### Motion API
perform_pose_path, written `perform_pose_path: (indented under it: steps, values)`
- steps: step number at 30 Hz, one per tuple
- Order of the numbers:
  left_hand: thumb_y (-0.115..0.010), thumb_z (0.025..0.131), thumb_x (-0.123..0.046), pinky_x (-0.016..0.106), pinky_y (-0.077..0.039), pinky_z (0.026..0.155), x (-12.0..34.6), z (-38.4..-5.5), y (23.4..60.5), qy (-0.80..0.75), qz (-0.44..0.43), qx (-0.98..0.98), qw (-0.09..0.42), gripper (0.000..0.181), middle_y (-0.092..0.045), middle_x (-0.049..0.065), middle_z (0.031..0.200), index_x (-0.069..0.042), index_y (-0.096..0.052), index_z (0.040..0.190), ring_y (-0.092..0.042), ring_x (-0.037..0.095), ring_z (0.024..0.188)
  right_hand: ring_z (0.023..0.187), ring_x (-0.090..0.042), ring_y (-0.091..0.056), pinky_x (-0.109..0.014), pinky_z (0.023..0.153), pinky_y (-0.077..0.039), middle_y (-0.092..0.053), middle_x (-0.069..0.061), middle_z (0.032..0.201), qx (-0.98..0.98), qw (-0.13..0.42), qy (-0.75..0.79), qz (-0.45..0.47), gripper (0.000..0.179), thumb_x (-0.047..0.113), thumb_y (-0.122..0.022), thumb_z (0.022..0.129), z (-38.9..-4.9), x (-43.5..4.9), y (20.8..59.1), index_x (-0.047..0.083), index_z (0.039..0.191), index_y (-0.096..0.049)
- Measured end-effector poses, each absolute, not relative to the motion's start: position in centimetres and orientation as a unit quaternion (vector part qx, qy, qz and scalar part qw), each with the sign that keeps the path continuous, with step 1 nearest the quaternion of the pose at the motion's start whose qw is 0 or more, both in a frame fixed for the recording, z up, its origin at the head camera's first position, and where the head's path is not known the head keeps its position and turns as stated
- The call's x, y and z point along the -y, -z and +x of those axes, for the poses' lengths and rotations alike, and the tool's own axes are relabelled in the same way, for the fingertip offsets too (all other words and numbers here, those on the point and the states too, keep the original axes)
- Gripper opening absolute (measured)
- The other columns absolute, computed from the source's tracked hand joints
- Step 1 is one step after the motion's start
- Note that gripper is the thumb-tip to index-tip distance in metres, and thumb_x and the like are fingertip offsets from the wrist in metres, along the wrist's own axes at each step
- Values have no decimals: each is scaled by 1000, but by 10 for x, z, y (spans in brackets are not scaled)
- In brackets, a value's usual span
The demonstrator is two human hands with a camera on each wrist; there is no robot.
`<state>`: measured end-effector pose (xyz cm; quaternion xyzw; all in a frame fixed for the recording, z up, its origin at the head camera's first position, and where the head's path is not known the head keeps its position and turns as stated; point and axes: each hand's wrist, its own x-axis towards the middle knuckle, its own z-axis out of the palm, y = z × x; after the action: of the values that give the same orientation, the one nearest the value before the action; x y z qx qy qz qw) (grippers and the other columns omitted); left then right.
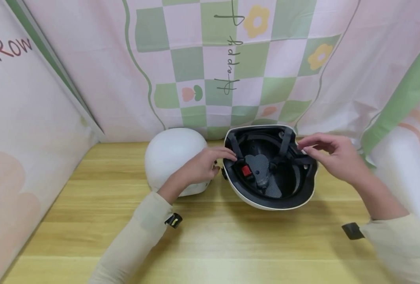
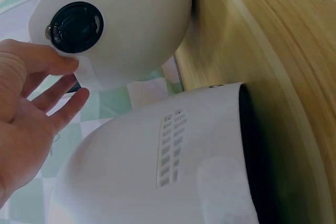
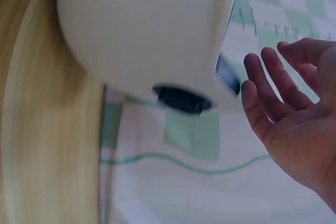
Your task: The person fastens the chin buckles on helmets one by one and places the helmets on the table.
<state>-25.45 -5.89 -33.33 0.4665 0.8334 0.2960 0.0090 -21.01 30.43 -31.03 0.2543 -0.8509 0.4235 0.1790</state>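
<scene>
An upturned white helmet (image 1: 263, 206) lies on the wooden table, its black lining, straps and red buckle (image 1: 246, 170) facing up. My left hand (image 1: 202, 165) reaches over a second white helmet (image 1: 170, 157), which stands dome up. Its fingertips are at the upturned helmet's left rim; in the left wrist view this hand (image 2: 31, 103) has loosely extended fingers beside the shell, near a round black fitting (image 2: 77, 27). My right hand (image 1: 337, 157) is by the opposite rim. In the right wrist view its loosely bent fingers (image 3: 268, 85) stand apart from the shell, holding nothing.
A wooden tabletop (image 1: 210, 244) lies under both helmets. Behind it hangs a checkered curtain (image 1: 218, 63) with printed flowers, and pale printed fabric (image 1: 28, 130) rises along the left side. The two helmets stand close together near the table's back edge.
</scene>
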Motion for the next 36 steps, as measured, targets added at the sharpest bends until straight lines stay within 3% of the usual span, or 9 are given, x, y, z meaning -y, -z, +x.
perform_pose_path:
  steps: [6, 9, 15, 19, 25, 36]
  values:
    - [-59, 85, 21, 31, -49, 101, 59, -253, 334, -268, 466, -843, 10, 56, -59, 12, 145, -3, -66, 134, -53, 26, 137, 100, 11, -62, -4, 82, -47, -69, 27, 108, 849, 232, -380, 284, 29, -27, -62, 82, -218, -325, 319, -9, 102, -73]
    - [-61, 85, 20, 33, -48, 105, 59, -253, 336, -253, 471, -845, 0, 54, -57, 12, 147, -3, -67, 134, -52, 26, 138, 106, 14, -59, -4, 83, -46, -67, 29, 116, 854, 233, -355, 300, 35, -28, -61, 79, -220, -334, 325, -6, 104, -74]
    - [-64, 86, 19, 30, -50, 100, 59, -256, 340, -251, 471, -845, -17, 51, -55, 12, 149, -3, -69, 131, -52, 27, 138, 128, 10, -50, -5, 95, -41, -62, 20, 138, 858, 164, -332, 356, 57, -33, -64, 72, -221, -351, 341, -2, 119, -73]
    - [-65, 86, 19, 32, -51, 100, 58, -256, 342, -254, 464, -849, -19, 51, -54, 13, 150, -4, -68, 131, -51, 27, 140, 134, 7, -47, -6, 100, -38, -58, 13, 146, 850, 142, -326, 388, 70, -35, -67, 64, -223, -354, 348, -1, 126, -71]
    - [-66, 86, 18, 34, -51, 101, 57, -256, 343, -254, 458, -852, -19, 50, -53, 13, 151, -5, -68, 130, -49, 28, 142, 139, 6, -43, -6, 103, -35, -54, 13, 151, 844, 142, -316, 410, 71, -30, -75, 61, -223, -354, 352, 0, 125, -71]
    - [-71, 84, 16, 36, -49, 106, 56, -261, 343, -216, 462, -860, -34, 52, -53, 13, 152, -5, -69, 131, -48, 28, 142, 143, 5, -38, -6, 102, -36, -47, 7, 158, 845, 90, -333, 408, 74, -21, -86, 58, -227, -354, 355, 5, 125, -68]
